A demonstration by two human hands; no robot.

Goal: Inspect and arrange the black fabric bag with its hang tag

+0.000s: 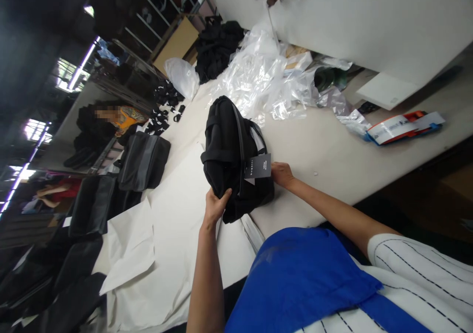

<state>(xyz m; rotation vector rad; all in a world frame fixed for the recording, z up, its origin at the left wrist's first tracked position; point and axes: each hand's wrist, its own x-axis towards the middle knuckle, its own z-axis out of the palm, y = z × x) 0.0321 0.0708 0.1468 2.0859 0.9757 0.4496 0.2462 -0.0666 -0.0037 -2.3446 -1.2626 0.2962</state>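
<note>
A black bag (225, 150) lies on the white table (332, 155), partly on a sheet of white paper (177, 210). A dark hang tag (257, 166) hangs on its near side. My left hand (216, 206) grips the bag's near lower corner. My right hand (281, 174) rests against the bag's right side beside the tag, and I cannot tell whether its fingers grip the tag or the bag.
Crumpled clear plastic bags (258, 82) lie beyond the bag. More black bags (144, 160) sit at the left, and a black pile (216, 47) at the far end. A printed card (402, 126) lies at right. Another person (111, 118) is at the far left.
</note>
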